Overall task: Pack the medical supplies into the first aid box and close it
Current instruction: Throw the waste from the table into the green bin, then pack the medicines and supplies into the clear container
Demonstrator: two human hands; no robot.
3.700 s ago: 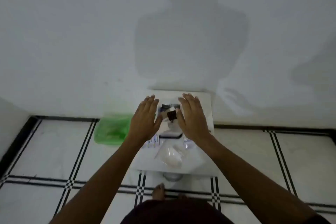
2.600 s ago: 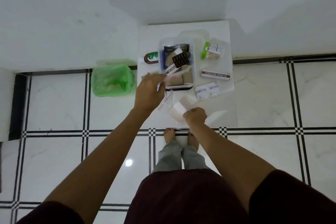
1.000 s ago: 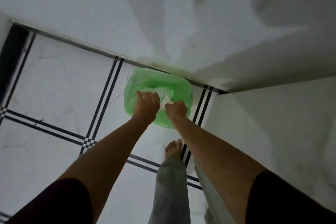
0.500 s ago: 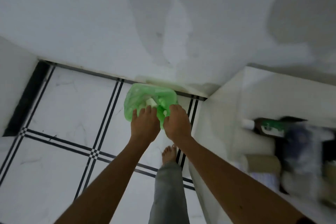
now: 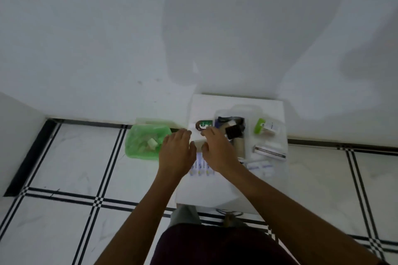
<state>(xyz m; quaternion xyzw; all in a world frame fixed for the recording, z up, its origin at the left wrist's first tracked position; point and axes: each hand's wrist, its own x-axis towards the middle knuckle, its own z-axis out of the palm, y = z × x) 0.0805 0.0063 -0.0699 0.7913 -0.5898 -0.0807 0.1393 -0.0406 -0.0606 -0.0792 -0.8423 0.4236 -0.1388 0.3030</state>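
The clear first aid box [image 5: 241,146] stands open on the small white table [image 5: 237,101], filled with dark and beige packs. Left of it lies a brown bottle [image 5: 203,125] with a green label. A beige bandage roll [image 5: 198,142] sits between my hands. My left hand [image 5: 176,153] hovers at the table's left edge, fingers apart, holding nothing. My right hand [image 5: 217,150] spreads over the box's left side, fingertips near the bottle, with nothing held. White plaster strips [image 5: 201,168] lie partly under my hands.
Right of the box lie a green-capped item in a bag [image 5: 265,127], a long ointment carton [image 5: 270,151] and small sachets [image 5: 261,166]. A green-lined bin [image 5: 140,146] with scraps stands on the tiled floor, left of the table. The wall is close behind.
Both hands have left the green bin and come right, over the table beside the box. The view has swung back to the table.
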